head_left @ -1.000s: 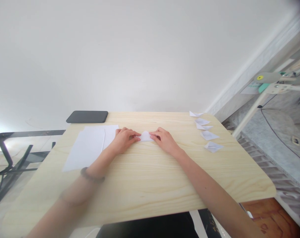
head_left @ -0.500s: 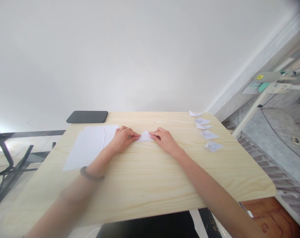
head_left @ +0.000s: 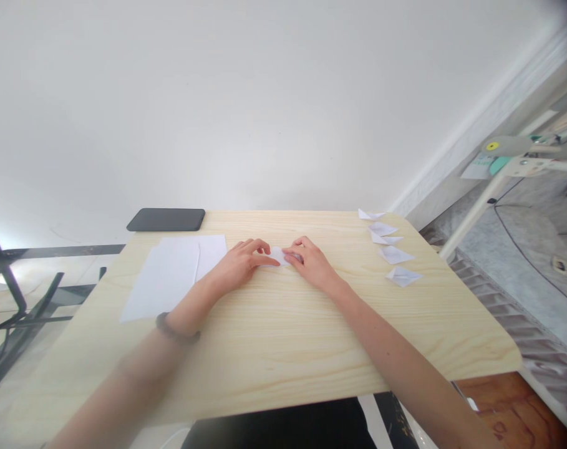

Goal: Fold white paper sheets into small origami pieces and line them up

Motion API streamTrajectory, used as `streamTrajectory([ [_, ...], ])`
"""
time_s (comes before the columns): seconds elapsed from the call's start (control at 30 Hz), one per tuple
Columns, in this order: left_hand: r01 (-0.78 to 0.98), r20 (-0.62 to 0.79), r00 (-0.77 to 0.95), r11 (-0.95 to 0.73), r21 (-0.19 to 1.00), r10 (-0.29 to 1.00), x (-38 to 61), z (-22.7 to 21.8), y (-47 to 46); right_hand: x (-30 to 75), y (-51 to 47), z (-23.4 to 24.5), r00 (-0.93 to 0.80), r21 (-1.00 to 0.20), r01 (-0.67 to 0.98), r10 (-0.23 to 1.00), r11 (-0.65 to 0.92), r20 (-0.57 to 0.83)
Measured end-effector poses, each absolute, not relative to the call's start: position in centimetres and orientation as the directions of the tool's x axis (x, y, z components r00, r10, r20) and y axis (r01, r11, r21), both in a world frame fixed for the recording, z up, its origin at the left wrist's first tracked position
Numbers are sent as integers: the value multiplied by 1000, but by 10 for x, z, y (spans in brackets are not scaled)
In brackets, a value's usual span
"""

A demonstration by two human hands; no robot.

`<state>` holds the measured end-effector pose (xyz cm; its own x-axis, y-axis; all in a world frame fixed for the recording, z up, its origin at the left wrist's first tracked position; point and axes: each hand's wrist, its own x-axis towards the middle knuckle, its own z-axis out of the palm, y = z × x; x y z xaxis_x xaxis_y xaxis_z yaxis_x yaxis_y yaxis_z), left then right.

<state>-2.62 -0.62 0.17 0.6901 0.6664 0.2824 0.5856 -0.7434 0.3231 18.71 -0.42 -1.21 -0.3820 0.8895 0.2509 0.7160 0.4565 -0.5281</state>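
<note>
Table (head_left: pixel 283 349) of pale wood fills the view, and everything else is placed by it. A loose stack of white sheets (head_left: pixel 171 277) lies on the table's left part, and a dark phone (head_left: pixel 166 219) sits at its far left corner, partly over the edge. At the middle of the table, toward its far side, the two hands meet over a small folded paper (head_left: pixel 277 254) that lies flat on the wood. The left hand (head_left: pixel 239 265), with a beaded bracelet (head_left: pixel 173 330) on its wrist, is spread, and its outstretched fingers press down on the paper's left part. The right hand (head_left: pixel 311 265) has its fingers curled at the paper's right edge; whether they pinch that edge or only pin it cannot be told. The step in hand looks like flattening a crease in this piece. By my judgement, a clean fold here calls for one hand to hold the paper down while the other runs firmly along the edge. Along the table's far right edge lies a row of small folded pieces (head_left: pixel 390 246), each apart from the next. No container shows; sheets and pieces all rest loose on the wood.
</note>
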Motion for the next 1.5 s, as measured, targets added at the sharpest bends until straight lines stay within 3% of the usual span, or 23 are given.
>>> streamTrajectory([
  [0.17, 595, 270, 726, -775, 214, 632, -26, 5, -8, 188, -4, -13, -386, -527, 716, 889, 458, 247],
  [0.57, 609, 285, 724, -776, 164, 628, -28, 6, -7, 187, -4, -11, -393, -522, 721, 890, 455, 233],
  [0.93, 610, 345, 679, -759, 227, 648, -33, 7, -6, 189, -3, -13, -396, -519, 723, 889, 456, 230],
  [1.5, 622, 296, 640, -704, 342, 709, -45, 7, -1, 189, -3, -14, -384, -525, 721, 891, 453, 241],
])
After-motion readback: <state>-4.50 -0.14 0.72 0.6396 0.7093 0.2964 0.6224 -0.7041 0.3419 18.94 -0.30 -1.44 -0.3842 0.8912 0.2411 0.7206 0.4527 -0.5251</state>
